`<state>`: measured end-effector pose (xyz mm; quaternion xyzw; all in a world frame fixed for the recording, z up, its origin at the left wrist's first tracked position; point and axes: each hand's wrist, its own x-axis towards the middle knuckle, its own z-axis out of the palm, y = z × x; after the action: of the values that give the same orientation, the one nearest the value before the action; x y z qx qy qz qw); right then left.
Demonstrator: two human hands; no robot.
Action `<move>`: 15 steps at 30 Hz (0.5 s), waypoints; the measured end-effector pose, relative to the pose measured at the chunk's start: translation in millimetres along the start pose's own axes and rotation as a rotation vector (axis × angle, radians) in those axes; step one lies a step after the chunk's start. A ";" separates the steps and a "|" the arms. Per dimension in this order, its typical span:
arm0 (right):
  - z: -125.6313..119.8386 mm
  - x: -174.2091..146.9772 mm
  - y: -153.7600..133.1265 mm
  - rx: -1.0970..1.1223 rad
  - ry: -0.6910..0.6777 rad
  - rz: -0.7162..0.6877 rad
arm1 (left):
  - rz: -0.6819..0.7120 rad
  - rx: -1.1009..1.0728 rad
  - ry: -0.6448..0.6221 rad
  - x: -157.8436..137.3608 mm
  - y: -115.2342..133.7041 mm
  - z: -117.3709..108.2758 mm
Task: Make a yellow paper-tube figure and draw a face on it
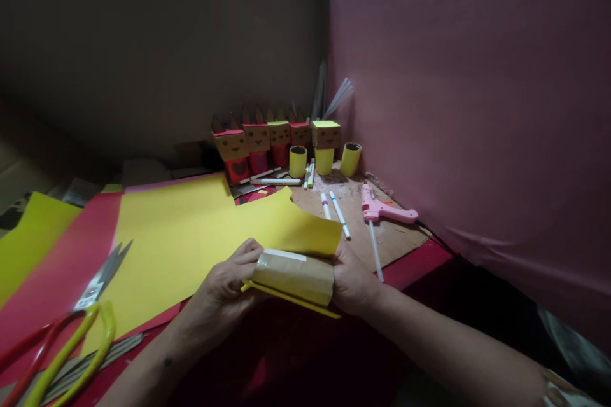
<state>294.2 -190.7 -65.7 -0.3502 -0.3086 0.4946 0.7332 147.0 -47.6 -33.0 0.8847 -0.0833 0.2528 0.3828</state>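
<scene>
A brown cardboard tube [293, 276] lies sideways between my two hands, a pale strip [285, 254] along its upper edge. My left hand [233, 276] is closed round its left end, and my right hand [356, 280] grips the right end. Yellow paper [305, 222] rises just behind the tube, its right corner by my right fingers. Along the tube's lower side runs a yellow paper edge [296, 300]; whether it joins the sheet behind is hidden. Most fingertips are out of sight behind the tube and paper.
Large yellow sheets [176, 235] and red paper [62, 254] cover the left side, with scissors [90, 305] on top. Several box-headed figures [232, 146] and yellow tubes [351, 159] stand at the back. Markers [340, 215] and a pink glue gun [382, 206] lie on cardboard at right.
</scene>
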 end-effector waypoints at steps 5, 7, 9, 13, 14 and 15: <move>0.6 -2.8 -1.5 -0.034 -0.010 -0.023 | -0.007 0.015 -0.026 -0.7 -0.8 -0.1; 0.4 -4.5 -2.0 -0.054 -0.026 -0.035 | -0.020 0.017 -0.033 -0.2 0.4 0.0; 0.0 -6.3 -2.3 -0.087 -0.025 -0.056 | -0.022 0.024 -0.042 0.5 2.1 0.2; 1.6 -8.7 -2.7 -0.100 -0.004 -0.038 | -0.001 0.040 -0.047 3.5 5.5 1.3; 3.3 -8.6 -3.2 -0.061 0.000 -0.007 | 0.002 0.042 -0.047 4.6 6.5 2.0; 5.5 -8.1 -4.1 -0.013 0.004 0.031 | 0.004 0.045 -0.050 5.5 7.9 2.7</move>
<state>289.2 -198.3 -60.1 -0.3608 -0.3049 0.5033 0.7235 150.1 -54.7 -26.7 0.8988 -0.0887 0.2333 0.3603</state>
